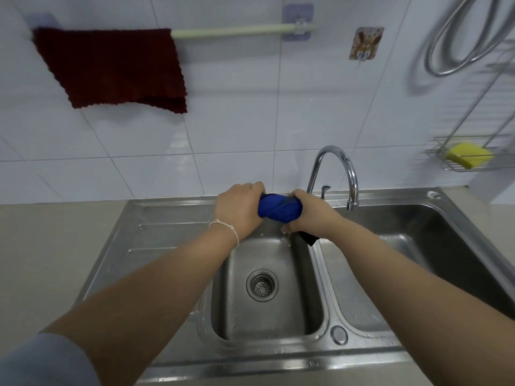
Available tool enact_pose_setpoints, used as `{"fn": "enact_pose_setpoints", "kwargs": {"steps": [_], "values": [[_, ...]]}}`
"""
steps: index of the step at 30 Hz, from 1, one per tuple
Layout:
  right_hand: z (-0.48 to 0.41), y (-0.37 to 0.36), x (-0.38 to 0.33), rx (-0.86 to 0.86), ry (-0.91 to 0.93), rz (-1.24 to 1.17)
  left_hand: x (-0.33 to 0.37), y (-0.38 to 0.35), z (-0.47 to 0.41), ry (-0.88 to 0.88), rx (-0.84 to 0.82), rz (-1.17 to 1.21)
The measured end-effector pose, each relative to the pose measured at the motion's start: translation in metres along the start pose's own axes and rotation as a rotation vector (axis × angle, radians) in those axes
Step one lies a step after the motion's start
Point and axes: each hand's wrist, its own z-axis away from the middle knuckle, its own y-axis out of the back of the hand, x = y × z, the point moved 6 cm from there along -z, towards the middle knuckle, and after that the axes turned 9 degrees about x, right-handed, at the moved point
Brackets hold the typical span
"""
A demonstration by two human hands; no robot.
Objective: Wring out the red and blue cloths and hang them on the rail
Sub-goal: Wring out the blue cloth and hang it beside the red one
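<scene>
Head view: sponge (468,155) in wire rack (446,165).

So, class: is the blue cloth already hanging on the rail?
No, the blue cloth is twisted between the left hand and right hand above the sink.

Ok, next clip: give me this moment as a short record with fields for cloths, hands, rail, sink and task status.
red cloth: hanging over the left end of the rail
blue cloth: twisted into a tight roll above the sink
left hand: closed grip on the roll's left end
right hand: closed grip on the roll's right end
rail: right part bare
sink: left basin under the hands
status: red hung, blue being wrung, not yet hung
</scene>
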Motion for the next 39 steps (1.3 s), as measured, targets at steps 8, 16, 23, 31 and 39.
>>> {"fn": "enact_pose_setpoints", "kwargs": {"steps": [8, 16, 23, 31, 39], "values": [[0.022, 0.05, -0.015, 0.157, -0.015, -0.57, -0.016, 0.05, 0.011, 0.404, 0.111, 0.428], [0.035, 0.039, -0.054, -0.001, -0.01, -0.684, -0.005, 0.043, 0.032, 0.538, 0.092, 0.742], [0.034, 0.048, -0.08, 0.259, 0.085, -0.651, 0.009, 0.051, 0.037, 0.558, 0.004, 0.892], [0.035, 0.072, -0.096, 0.393, 0.203, -0.614, 0.007, 0.064, 0.041, 0.626, -0.003, 1.037], [0.046, 0.084, -0.111, 0.386, 0.321, -0.628, 0.043, 0.065, 0.051, 0.445, -0.578, 1.257]]}}
